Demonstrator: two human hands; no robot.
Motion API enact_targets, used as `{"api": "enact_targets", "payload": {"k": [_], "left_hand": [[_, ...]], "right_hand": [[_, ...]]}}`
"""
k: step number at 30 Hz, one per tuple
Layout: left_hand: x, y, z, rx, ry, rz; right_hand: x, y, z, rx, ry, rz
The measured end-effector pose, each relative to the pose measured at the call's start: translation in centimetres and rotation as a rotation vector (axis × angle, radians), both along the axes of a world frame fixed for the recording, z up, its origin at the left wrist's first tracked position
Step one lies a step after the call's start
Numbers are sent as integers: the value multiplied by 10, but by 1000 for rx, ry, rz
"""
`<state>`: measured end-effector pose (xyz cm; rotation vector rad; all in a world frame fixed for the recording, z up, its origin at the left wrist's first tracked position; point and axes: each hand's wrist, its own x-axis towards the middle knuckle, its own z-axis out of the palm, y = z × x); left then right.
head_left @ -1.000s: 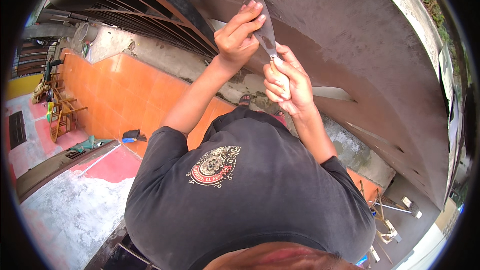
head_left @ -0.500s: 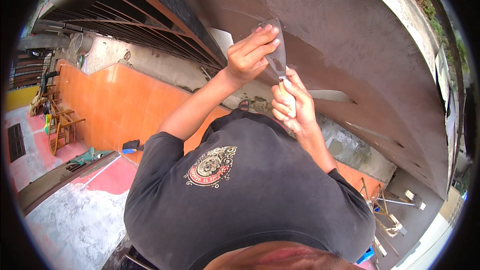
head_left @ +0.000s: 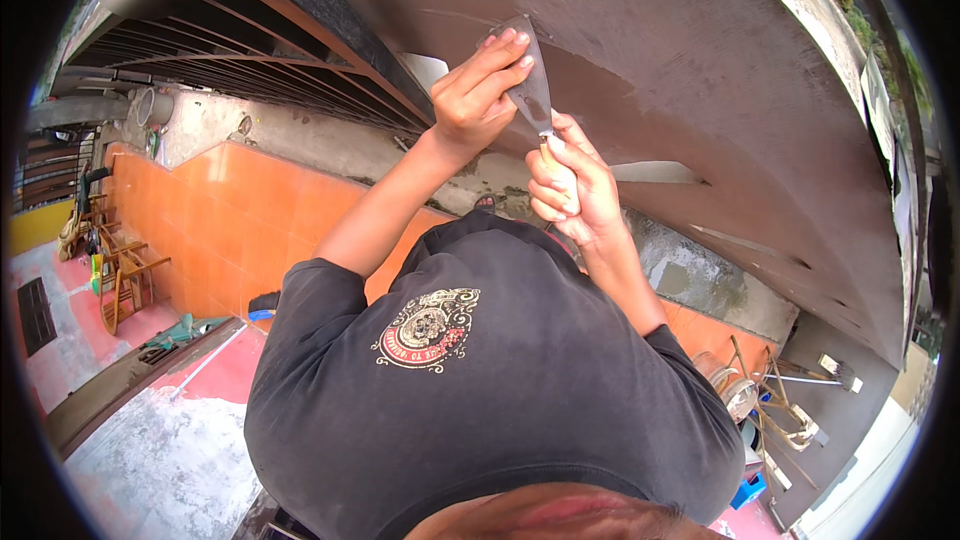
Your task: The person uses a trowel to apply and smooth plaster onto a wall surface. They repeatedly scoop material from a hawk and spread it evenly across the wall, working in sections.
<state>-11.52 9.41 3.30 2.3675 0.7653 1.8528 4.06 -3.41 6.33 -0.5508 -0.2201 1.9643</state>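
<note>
A putty knife (head_left: 541, 98) with a wide, thin blade and a pale handle lies against a brown-grey wall surface (head_left: 640, 30). Wrapped round its handle is my right hand (head_left: 577, 178), closed. My left hand (head_left: 478, 98) rests on the blade, its fingers stretched out flat across the metal near the wide end; the thumb is hidden. Around the blade the wall shows darker, smoother patches and faint streaks. A whitish patch (head_left: 425, 68) is just left of my left hand.
A dark slatted metal gate (head_left: 270, 60) stands to the left, close to my left hand. Below are an orange tiled ledge (head_left: 250, 205) and a wooden chair (head_left: 125, 280). Wooden pieces (head_left: 775, 400) and a bucket (head_left: 738, 395) sit at lower right.
The whole view has shifted a little, with both hands and the putty knife now slightly higher and farther left in the picture. Each hand keeps its place on the knife.
</note>
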Motion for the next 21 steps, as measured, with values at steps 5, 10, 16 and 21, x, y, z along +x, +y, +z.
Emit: {"api": "enact_targets", "payload": {"k": [5, 10, 16, 21], "left_hand": [[3, 3, 4, 20, -56, -25], [3, 2, 7, 40, -11, -57], [0, 5, 8, 18, -81, 12], [4, 8, 5, 32, -61, -33]], "right_hand": [[1, 3, 2, 33, 26, 35], [2, 5, 3, 167, 114, 48], [0, 7, 5, 44, 66, 36], [-1, 5, 4, 62, 5, 18]]}}
